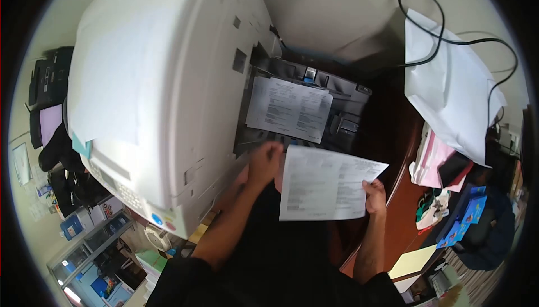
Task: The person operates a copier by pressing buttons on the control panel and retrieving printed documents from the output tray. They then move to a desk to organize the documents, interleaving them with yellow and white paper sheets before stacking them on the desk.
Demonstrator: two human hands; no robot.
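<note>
My right hand (pixel 374 196) grips the right edge of a printed sheet (pixel 320 189), thumb on top. The sheet is held up in front of my body, its text in two columns. Near the sheet's upper left corner, my left hand (pixel 266 162) is slightly blurred, its fingers curled closed; I see nothing in them. Just beyond both hands, a stack of printed paper (pixel 289 107) lies in the dark output tray (pixel 345 96) of a large white copier (pixel 151 82). The copier's body rises close along the left of my left arm.
At the right, a white bag-like sheet (pixel 443 88) with a looped black cable (pixel 441 26) stands above pink papers (pixel 437 152) on a reddish-brown wooden surface (pixel 401 206). Blue packets (pixel 466 217) lie further right. A small fan (pixel 158 237) is at the lower left.
</note>
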